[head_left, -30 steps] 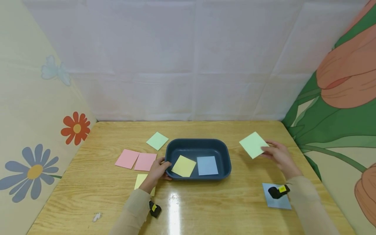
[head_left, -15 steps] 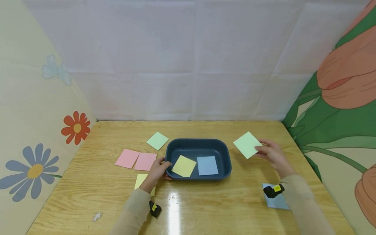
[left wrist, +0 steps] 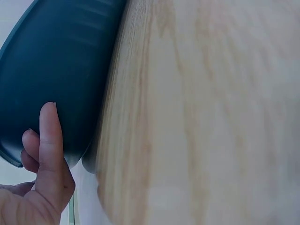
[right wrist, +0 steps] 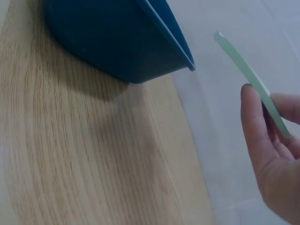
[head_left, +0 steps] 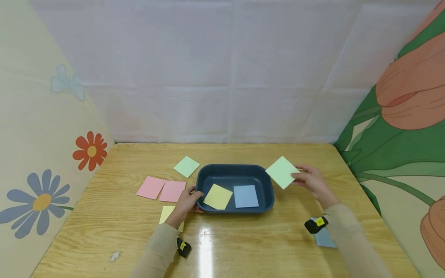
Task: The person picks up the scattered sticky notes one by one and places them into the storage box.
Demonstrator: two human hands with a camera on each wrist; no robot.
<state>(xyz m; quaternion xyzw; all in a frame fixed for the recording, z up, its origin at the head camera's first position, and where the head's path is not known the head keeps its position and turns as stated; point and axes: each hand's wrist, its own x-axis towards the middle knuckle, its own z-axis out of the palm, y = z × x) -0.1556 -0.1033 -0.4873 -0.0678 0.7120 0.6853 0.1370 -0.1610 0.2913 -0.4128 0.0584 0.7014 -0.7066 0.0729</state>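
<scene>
A dark blue plastic basin (head_left: 236, 170) stands on the table, with a yellow sticky-note pad (head_left: 218, 197) and a blue sticky-note pad (head_left: 245, 196) lying flat inside. My left hand (head_left: 187, 200) grips the basin's left end, thumb over the rim and fingers against the outer wall. Between thumb and fingers, my right hand (head_left: 311, 181) pinches a green sticky-note pad (head_left: 282, 172) by its right corner. That pad is held above the table, and its left corner overlaps the basin's right rim in the head view. Seen edge-on in the right wrist view, the pad (right wrist: 243, 68) is slightly bent.
Left of the basin lie two pink pads (head_left: 151, 187), another green pad (head_left: 186, 166) and a yellow pad (head_left: 167, 212) partly behind my left wrist. A blue pad (head_left: 325, 237) lies at right, partly hidden by my right wrist camera. A white wall (head_left: 229, 77) closes off the back.
My right hand has moved left with the green sticky-note pad, from the table's right side to the basin's right rim. The left hand and basin have stayed in place.
</scene>
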